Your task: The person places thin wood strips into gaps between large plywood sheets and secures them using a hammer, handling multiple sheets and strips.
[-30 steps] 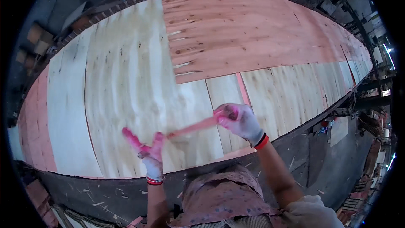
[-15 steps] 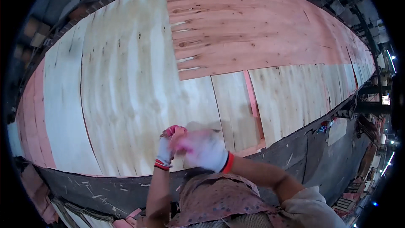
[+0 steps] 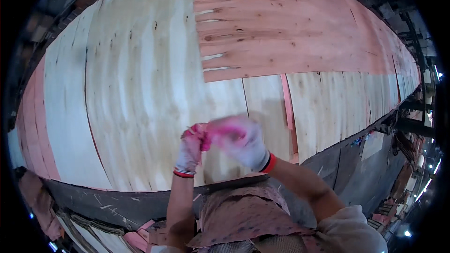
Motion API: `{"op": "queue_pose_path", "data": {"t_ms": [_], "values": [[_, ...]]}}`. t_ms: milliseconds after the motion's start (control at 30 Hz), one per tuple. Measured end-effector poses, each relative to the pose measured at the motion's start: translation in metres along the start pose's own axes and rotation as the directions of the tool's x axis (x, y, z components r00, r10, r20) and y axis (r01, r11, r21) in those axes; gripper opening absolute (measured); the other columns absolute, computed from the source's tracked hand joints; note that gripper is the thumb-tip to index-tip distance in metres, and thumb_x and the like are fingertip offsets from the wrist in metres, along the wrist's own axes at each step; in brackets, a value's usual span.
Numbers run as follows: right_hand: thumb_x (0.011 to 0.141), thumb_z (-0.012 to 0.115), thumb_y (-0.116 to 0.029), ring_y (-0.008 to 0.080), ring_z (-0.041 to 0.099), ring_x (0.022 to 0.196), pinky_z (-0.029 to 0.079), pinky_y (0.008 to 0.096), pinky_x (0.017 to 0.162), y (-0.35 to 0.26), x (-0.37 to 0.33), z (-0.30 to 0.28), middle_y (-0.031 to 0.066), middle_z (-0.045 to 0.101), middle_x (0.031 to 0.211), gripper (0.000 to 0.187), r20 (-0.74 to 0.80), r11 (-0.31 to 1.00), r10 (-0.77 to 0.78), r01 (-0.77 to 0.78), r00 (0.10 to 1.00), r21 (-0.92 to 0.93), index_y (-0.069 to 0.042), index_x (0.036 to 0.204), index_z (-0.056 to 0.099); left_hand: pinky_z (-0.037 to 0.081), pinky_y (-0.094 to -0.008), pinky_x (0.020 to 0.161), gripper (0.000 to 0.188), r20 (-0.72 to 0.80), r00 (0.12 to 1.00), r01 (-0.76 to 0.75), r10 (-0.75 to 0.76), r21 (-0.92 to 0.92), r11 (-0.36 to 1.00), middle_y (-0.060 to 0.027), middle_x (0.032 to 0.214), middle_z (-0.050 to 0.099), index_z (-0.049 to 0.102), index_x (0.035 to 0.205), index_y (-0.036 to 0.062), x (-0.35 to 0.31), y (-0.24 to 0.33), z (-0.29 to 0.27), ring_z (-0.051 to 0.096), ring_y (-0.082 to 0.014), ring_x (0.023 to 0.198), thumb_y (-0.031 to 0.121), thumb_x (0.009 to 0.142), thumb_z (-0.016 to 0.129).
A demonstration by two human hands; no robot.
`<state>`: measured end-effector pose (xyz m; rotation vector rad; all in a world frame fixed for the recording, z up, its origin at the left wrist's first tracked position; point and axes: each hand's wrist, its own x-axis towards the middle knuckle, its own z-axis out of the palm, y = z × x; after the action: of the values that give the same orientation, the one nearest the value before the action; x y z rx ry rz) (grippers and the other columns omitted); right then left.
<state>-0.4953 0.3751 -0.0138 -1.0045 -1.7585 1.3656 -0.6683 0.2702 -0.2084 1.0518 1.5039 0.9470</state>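
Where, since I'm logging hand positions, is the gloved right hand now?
In the head view, the gloved right hand is just below and right of centre, over the pale sheets, close beside the left hand and left of the narrow pink strip.

Right hand (image 3: 241,141), over the worktop's (image 3: 140,191) near edge: blurred, fingers unclear to us. Left hand (image 3: 191,146): contents we cannot distinguish. Pink sheet (image 3: 290,28), far side: cut off above.

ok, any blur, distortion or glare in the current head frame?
Head view: pink-stained, white-gloved right hand is motion-smeared, similarly gloved left hand crisper; same view, pale wood sheets' edges bow toward the rim; same view, bright white lights glare at right.
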Motion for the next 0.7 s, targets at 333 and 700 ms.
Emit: {"op": "queue_pose_path", "data": {"t_ms": [333, 700], "values": [[0.088, 0.06, -0.029, 0.0241, 0.065, 0.079, 0.053, 0.036, 0.074, 0.086, -0.021, -0.029, 0.013, 0.066, 0.093, 0.039, 0.022, 0.819, 0.573, -0.574, 0.819, 0.017, -0.001, 0.115, 0.056, 0.053, -0.0344, 0.062, 0.034, 0.267, 0.963, -0.02, 0.033, -0.051, 0.999, -0.0132, 0.085, 0.067, 0.059, 0.105, -0.0008, -0.027, -0.049, -0.033, 0.063, -0.0233, 0.066, 0.03, 0.09, 0.056], [0.093, 0.037, -0.035, 0.0375, 0.063, 0.086, 0.047, 0.0488, 0.08, 0.199, -0.07, 0.073, 0.0159, 0.067, 0.09, 0.037, 0.25, 0.618, 0.644, -0.299, 0.723, -0.727, -0.009, 0.102, 0.063, 0.053, -0.043, 0.078, 0.033, 0.06, 0.852, 0.131, -0.519, 0.937, 0.323, -0.0144, 0.101, 0.068, 0.068, 0.1, 0.0092, 0.036, -0.012, 0.01, 0.066, -0.0312, 0.091, 0.03, 0.086, 0.046]]}}
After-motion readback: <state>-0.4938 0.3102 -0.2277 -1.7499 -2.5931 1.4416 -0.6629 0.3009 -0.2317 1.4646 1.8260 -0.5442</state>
